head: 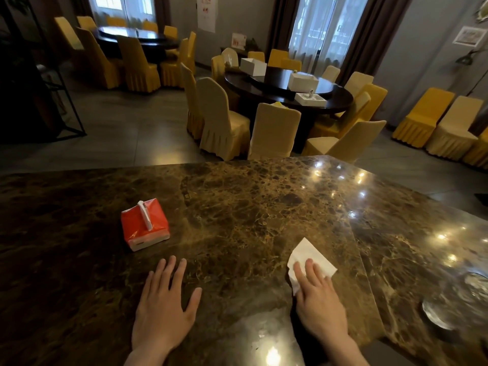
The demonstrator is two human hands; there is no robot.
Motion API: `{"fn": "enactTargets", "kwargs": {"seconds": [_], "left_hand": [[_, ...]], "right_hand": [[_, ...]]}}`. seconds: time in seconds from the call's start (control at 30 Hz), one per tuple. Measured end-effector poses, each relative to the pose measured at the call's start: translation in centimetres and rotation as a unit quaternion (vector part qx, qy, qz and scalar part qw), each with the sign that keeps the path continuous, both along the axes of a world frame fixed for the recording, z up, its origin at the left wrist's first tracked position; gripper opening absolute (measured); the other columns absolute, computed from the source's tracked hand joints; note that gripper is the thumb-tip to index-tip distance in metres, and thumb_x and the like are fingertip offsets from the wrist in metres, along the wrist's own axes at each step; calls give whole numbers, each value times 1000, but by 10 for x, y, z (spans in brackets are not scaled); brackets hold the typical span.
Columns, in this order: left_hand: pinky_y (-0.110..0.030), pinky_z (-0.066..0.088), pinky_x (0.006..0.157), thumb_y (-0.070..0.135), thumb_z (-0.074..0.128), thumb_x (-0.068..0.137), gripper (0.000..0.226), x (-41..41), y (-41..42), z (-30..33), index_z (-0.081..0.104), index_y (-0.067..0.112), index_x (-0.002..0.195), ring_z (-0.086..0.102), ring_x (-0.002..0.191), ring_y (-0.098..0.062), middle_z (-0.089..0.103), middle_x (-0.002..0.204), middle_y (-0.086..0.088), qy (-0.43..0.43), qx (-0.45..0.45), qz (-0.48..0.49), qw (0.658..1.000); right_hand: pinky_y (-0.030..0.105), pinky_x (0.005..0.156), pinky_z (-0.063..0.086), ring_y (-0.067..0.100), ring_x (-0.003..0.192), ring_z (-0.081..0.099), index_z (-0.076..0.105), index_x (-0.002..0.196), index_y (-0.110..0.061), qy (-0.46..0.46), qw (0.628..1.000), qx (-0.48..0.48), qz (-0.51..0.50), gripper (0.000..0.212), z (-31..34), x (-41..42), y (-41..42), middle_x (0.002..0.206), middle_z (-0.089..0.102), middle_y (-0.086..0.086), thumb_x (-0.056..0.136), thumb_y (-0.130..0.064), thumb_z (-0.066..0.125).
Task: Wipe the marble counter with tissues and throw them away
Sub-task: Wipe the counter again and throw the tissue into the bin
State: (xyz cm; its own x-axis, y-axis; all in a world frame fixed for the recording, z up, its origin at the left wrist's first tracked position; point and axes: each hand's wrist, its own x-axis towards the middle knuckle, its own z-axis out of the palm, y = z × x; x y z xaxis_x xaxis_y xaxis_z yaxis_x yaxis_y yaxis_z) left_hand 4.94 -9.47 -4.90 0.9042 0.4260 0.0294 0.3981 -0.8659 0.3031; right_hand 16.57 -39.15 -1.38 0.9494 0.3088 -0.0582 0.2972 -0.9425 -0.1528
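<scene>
- Brown veined marble is the surface of the table (250,207), glossy and catching ceiling lights on its right part; I can make out no spill or smear on it, so how much has been cleaned cannot be read from the stone itself.
- The right hand (318,297) lies flat with fingers together, pressing a single white tissue (307,256) onto the marble near the front edge; the sheet sticks out beyond the fingertips and to the left of the hand (pinned under the palm, not pinched up).
- The left hand (165,302) rests open and spread on the table, holding nothing, well apart from the tissue.
- A red tissue pack (144,224) sits just beyond the left hand, with a white strip on top; it is touched by neither hand.
- Judged from this, the wiping stage is under way: a tissue is out and in contact with the stone.
- Left to do, as I read it: cover the rest of the table, perhaps with further tissues from the pack, then gather them and throw them away.
- No bin shows anywhere in view, so where they will go is unclear.
</scene>
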Motion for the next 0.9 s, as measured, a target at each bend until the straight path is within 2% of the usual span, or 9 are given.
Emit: {"fn": "enactTargets", "kwargs": {"seconds": [0.1, 0.17, 0.27, 0.3, 0.4, 0.53, 0.7, 0.83, 0.9], "left_hand": [[-39, -6, 125, 72, 9, 92, 81, 0, -3, 0, 2, 29, 161, -12, 154, -15, -1, 170, 3, 3, 14, 8, 1000], [-39, -5, 126, 71, 4, 89, 83, 3, -4, 1, 4, 29, 161, -9, 154, -17, 2, 170, 2, 6, 20, 14, 1000], [-40, -3, 126, 70, 10, 91, 82, 3, -6, 1, 6, 28, 161, -8, 155, -17, 4, 170, 0, 7, 24, 14, 1000], [-40, -3, 126, 70, 14, 93, 80, 2, -5, 0, 7, 28, 161, -8, 154, -17, 3, 170, 0, 7, 20, 13, 1000], [-39, -4, 126, 72, 14, 92, 82, 0, -1, 2, 6, 29, 161, -11, 154, -14, 2, 170, 2, 8, 9, 4, 1000], [-38, -8, 125, 72, 12, 93, 81, -3, 0, 3, 2, 29, 161, -13, 153, -14, -2, 170, 4, 6, 0, -1, 1000], [-40, -7, 125, 70, 14, 95, 80, 0, -3, 2, 2, 27, 161, -12, 154, -17, -3, 170, 1, 4, 2, 1, 1000], [-41, -3, 126, 69, 13, 94, 80, 2, -4, 0, 4, 26, 161, -9, 155, -19, 1, 170, -1, 5, 15, 4, 1000], [-41, -3, 126, 69, 15, 94, 80, 1, -4, -1, 5, 26, 161, -8, 155, -19, 2, 170, -1, 4, 18, 4, 1000]], "right_hand": [[34, 124, -6, 25, 154, -6, 6, 161, -25, 14, 999, 26, -32, 57, -2, -25, 41, 167, -5, 9, 107, -36, 20], [31, 123, -5, 30, 154, 4, 17, 160, -24, 31, 999, 31, 19, 59, -3, -55, 73, 166, 2, 11, 103, -33, 31], [42, 106, 47, 35, 132, 54, 64, 135, -17, 15, 989, 59, 132, 54, 0, -88, 100, 143, 56, 16, 88, -35, 44], [42, 101, 52, 32, 127, 59, 68, 129, -19, 5, 986, 65, 153, 52, 1, -90, 100, 137, 62, 14, 87, -36, 45], [40, 110, 44, 25, 135, 52, 59, 140, -25, -9, 985, 54, 165, 49, -1, -68, 64, 147, 53, 5, 93, -37, 51], [35, 123, 0, 17, 154, 2, 13, 160, -33, -4, 999, 8, 38, 56, -5, -21, 6, 165, 0, -5, 106, -36, 27], [39, 126, 2, 24, 154, -5, 7, 161, -22, -7, 997, 32, -75, 56, -2, -21, 27, 169, 0, 9, 107, -34, 18], [38, 125, -3, 27, 153, -9, 6, 160, -28, 28, 997, 57, 31, 58, -11, -73, 89, 168, -3, 6, 106, -36, 28], [42, 124, 17, 32, 151, 19, 36, 154, -25, 16, 991, 54, 119, 57, -12, -89, 105, 162, 27, 13, 100, -36, 49]]}}
